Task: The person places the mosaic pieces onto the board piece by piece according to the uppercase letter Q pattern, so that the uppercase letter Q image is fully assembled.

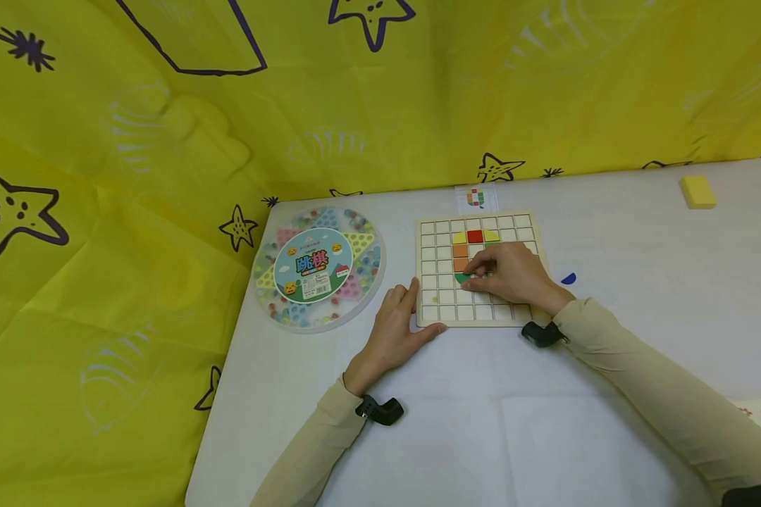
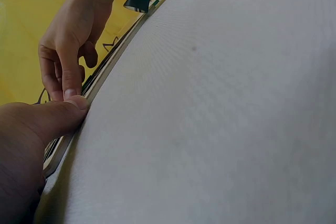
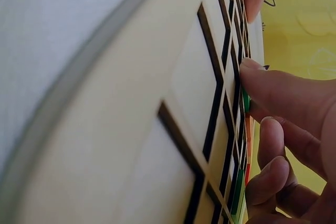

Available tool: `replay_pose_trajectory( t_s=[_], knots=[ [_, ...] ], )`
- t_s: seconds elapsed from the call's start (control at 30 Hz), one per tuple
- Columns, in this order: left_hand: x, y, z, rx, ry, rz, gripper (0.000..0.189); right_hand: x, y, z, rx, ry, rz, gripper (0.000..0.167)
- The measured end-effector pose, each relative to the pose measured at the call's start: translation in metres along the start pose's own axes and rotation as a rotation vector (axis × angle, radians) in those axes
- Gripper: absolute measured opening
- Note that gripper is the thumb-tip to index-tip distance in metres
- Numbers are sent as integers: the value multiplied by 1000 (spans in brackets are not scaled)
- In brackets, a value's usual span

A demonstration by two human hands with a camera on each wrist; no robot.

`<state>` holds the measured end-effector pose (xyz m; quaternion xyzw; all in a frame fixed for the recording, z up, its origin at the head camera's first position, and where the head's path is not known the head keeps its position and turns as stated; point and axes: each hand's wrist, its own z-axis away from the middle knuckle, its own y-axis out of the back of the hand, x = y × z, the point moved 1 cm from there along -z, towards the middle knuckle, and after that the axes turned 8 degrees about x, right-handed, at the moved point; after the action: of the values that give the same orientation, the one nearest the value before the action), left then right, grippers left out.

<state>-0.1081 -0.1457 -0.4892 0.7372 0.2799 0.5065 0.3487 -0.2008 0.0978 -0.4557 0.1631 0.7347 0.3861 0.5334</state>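
Observation:
A wooden grid board (image 1: 428, 296) lies on the table, with yellow, red and orange pieces in some squares. At its near left corner is my left hand (image 1: 393, 331), index finger along the left side and thumb extended on the front edge. My right hand (image 1: 510, 271) reaches over the board and pinches a green piece (image 1: 461, 278) between thumb and index finger, below the orange squares (image 1: 459, 257). In the right wrist view the thumb (image 3: 283, 90) stands close over the grid, partly hiding the green piece. A blue piece (image 1: 568, 279) lies right of the board.
Left of the board sits a round, clear case of marbles (image 1: 370, 289) with a printed label. Behind the board is a small pattern card (image 1: 490, 200). A yellow block (image 1: 697, 192) stands at the far right, and a yellow patterned cloth (image 1: 387, 105) hangs behind the table.

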Motion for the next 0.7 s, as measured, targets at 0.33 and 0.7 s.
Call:
replay_pose_trajectory(
  t_s=[0.33, 0.7],
  knots=[
    [2, 1, 0, -8, 8, 6, 96, 0, 2, 1, 4, -4, -15, 17],
    [2, 3, 1, -3, 6, -5, 96, 6, 19, 6, 38, -45, -79, 17]
  ],
)
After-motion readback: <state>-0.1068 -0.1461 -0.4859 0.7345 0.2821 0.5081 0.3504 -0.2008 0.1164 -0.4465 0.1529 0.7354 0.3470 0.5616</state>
